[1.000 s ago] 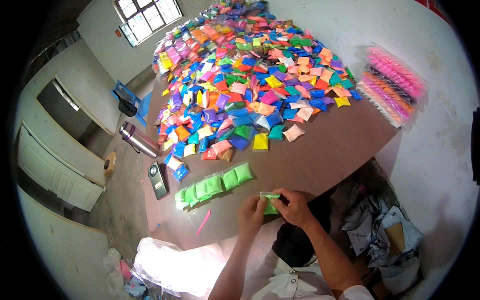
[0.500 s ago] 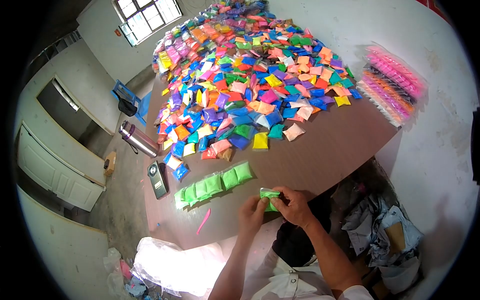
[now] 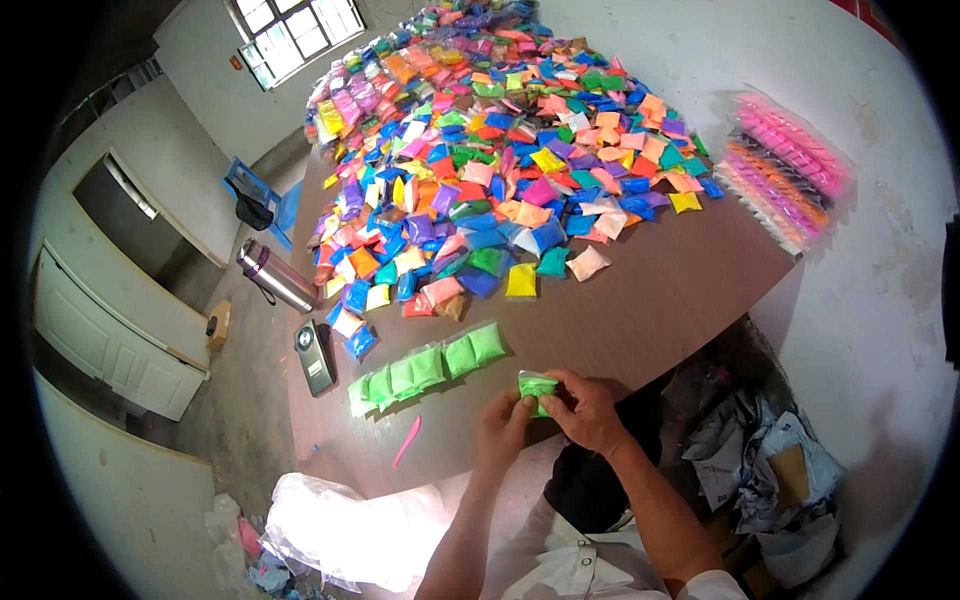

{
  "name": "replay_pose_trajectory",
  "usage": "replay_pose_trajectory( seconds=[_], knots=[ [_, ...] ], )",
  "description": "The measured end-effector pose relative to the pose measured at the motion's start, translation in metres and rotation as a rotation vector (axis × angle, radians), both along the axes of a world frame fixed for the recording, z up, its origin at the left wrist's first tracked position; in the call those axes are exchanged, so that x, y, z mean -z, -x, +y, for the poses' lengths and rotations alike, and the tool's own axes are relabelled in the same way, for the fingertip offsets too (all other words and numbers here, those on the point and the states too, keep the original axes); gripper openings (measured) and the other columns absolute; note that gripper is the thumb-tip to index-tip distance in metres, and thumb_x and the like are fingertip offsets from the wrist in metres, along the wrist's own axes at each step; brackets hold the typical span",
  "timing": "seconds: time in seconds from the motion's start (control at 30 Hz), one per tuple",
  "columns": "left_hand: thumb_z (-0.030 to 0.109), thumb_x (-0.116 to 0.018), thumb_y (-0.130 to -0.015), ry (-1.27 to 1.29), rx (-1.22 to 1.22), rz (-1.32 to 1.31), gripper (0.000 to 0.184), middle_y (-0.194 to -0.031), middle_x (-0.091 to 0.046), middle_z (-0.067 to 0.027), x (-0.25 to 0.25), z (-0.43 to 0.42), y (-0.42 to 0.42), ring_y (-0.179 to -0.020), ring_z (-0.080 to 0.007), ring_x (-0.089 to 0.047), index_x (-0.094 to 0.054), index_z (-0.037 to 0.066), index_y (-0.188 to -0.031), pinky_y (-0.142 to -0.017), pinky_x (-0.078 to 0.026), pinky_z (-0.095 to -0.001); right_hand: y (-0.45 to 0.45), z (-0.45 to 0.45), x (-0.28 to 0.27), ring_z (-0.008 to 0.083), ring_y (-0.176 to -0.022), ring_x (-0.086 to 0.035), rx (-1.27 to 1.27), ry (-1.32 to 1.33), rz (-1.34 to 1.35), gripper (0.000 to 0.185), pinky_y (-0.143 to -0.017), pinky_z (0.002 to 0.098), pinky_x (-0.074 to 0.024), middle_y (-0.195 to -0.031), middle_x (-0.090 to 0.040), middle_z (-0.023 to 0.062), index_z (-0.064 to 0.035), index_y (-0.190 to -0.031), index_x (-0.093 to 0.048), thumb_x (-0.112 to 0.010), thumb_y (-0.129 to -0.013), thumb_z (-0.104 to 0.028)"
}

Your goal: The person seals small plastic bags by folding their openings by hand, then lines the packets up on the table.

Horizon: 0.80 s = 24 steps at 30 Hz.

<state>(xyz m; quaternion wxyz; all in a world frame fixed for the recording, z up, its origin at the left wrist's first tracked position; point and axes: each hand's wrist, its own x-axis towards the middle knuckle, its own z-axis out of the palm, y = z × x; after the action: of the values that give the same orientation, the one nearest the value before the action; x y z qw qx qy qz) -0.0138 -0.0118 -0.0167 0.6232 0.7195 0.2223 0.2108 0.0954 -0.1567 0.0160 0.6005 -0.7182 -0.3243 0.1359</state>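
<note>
Green, one packet (image 3: 537, 386) sits between the fingers (image 3: 566, 382) of the left hand (image 3: 502, 425) and the right hand (image 3: 592, 416). Its clear edge points away from the wearer, toward the far side of the bench (image 3: 640, 310). The visible part runs in that same direction; the hands cover the lower part, so the full long axis cannot be confirmed.

State of fingers: both sets grasp the packet, left on its left side, right on its right side, thumbs pressed to its near face. Position: close to the near edge of the bench. Contact between packet and bench cannot be determined.

Left of the fingers and slightly beyond lies one green row (image 3: 402, 378). Six packets can be counted in it; overlap at its left end makes this approximate. Its long axis slants from near left to far right.

Also left of the fingers:
- One pink tool (image 3: 407, 442), slanting near left to far right.
- One phone (image 3: 316, 362), farther left than the row.
- One flask (image 3: 275, 278), tilted in view, beyond the phone.

Beyond the fingers: one heap of coloured packets (image 3: 490, 200), too many to count.
</note>
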Motion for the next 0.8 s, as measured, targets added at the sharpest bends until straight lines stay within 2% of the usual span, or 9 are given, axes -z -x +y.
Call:
replay_pose_trajectory(
  seconds=[0.07, 0.23, 0.37, 0.4, 0.47, 0.57, 0.67, 0.73, 0.8],
  knots=[
    [0.023, -0.071, -0.1, -0.012, -0.006, 0.01, 0.027, -0.094, -0.075, -0.011, -0.005, -0.001, 0.0, -0.087, -0.015, -0.068, -0.073, 0.0, -0.114, -0.079, -0.054, -0.0317, 0.001, 0.001, 0.003, 0.0147, -0.078, -0.069, -0.004, 0.014, 0.013, 0.03, -0.071, 0.032, -0.0555, -0.092, -0.073, 0.0103, -0.0047, -0.123, -0.068, -0.072, -0.095, -0.016],
    [0.025, -0.072, -0.1, -0.034, 0.012, 0.035, 0.029, -0.096, -0.076, -0.0108, -0.021, -0.006, -0.004, -0.087, -0.0157, -0.069, -0.074, 0.0, -0.115, -0.078, -0.054, -0.0318, 0.0, 0.002, 0.014, 0.0147, -0.079, -0.068, 0.033, -0.142, 0.211, 0.03, -0.072, 0.031, -0.0556, -0.093, -0.072, 0.0096, -0.0039, -0.123, -0.068, -0.072, -0.095, -0.015],
    [0.024, -0.072, -0.1, -0.022, 0.043, 0.092, 0.03, -0.094, -0.076, -0.0093, -0.015, -0.001, -0.002, -0.086, -0.0143, -0.068, -0.073, -0.001, -0.116, -0.077, -0.054, -0.0318, -0.002, 0.001, 0.013, 0.0147, -0.081, -0.067, 0.069, -0.093, 0.195, 0.03, -0.075, 0.0305, -0.0554, -0.095, -0.072, 0.01, -0.0028, -0.122, -0.067, -0.072, -0.095, -0.015],
    [0.024, -0.072, -0.1, -0.019, 0.044, 0.095, 0.03, -0.094, -0.076, -0.0093, -0.014, -0.001, -0.001, -0.086, -0.0143, -0.068, -0.073, -0.001, -0.116, -0.077, -0.054, -0.0318, -0.002, 0.001, 0.011, 0.0121, -0.084, -0.066, 0.028, -0.089, 0.165, 0.032, -0.076, 0.0285, -0.0545, -0.097, -0.07, 0.0075, -0.0006, -0.125, -0.065, -0.071, -0.096, -0.012],
    [0.017, -0.066, -0.102, 0.102, 0.037, 0.059, 0.024, -0.09, -0.07, 0.0016, -0.012, -0.002, 0.002, -0.078, -0.0045, -0.059, -0.072, -0.002, -0.115, -0.07, -0.047, -0.0219, -0.001, -0.001, 0.008, 0.0095, -0.086, -0.064, -0.01, -0.075, 0.147, 0.034, -0.076, 0.0265, -0.0535, -0.098, -0.068, 0.005, 0.0015, -0.128, -0.062, -0.071, -0.098, -0.01],
    [0.017, -0.066, -0.103, 0.086, 0.032, 0.08, 0.023, -0.088, -0.069, 0.0022, -0.01, 0.001, 0.001, -0.076, -0.0032, -0.057, -0.072, -0.002, -0.115, -0.068, -0.046, -0.0216, -0.002, -0.001, 0.008, 0.0099, -0.088, -0.065, -0.05, -0.068, 0.049, 0.038, -0.078, 0.0267, -0.054, -0.099, -0.068, 0.0061, 0.0022, -0.132, -0.059, -0.071, -0.097, -0.008],
    [0.017, -0.068, -0.103, 0.027, 0.066, 0.069, 0.024, -0.09, -0.07, 0.0018, -0.011, 0.002, -0.001, -0.078, -0.0033, -0.058, -0.072, -0.002, -0.116, -0.07, -0.047, -0.0215, -0.003, -0.002, 0.009, 0.0108, -0.089, -0.065, -0.057, -0.095, 0.099, 0.042, -0.079, 0.0277, -0.0546, -0.101, -0.068, 0.007, 0.0032, -0.134, -0.057, -0.07, -0.096, -0.007],
    [0.018, -0.069, -0.102, 0.056, 0.083, 0.035, 0.025, -0.091, -0.071, 0.0012, -0.022, -0.004, -0.004, -0.078, -0.0035, -0.059, -0.072, -0.002, -0.116, -0.07, -0.048, -0.0214, -0.003, -0.002, 0.009, 0.0165, -0.095, -0.069, -0.012, -0.137, 0.235, 0.037, -0.085, 0.0329, -0.0555, -0.105, -0.073, 0.0133, -0.0013, -0.128, -0.062, -0.07, -0.094, -0.013],
    [0.019, -0.07, -0.102, 0.083, 0.099, 0.0, 0.025, -0.092, -0.072, 0.0006, -0.025, -0.005, -0.004, -0.079, -0.0037, -0.06, -0.072, -0.002, -0.117, -0.07, -0.048, -0.0212, -0.004, -0.002, 0.007, 0.0166, -0.097, -0.069, -0.012, -0.143, 0.254, 0.037, -0.087, 0.0329, -0.055, -0.107, -0.073, 0.0133, -0.001, -0.128, -0.062, -0.07, -0.094, -0.013]
  ],
)
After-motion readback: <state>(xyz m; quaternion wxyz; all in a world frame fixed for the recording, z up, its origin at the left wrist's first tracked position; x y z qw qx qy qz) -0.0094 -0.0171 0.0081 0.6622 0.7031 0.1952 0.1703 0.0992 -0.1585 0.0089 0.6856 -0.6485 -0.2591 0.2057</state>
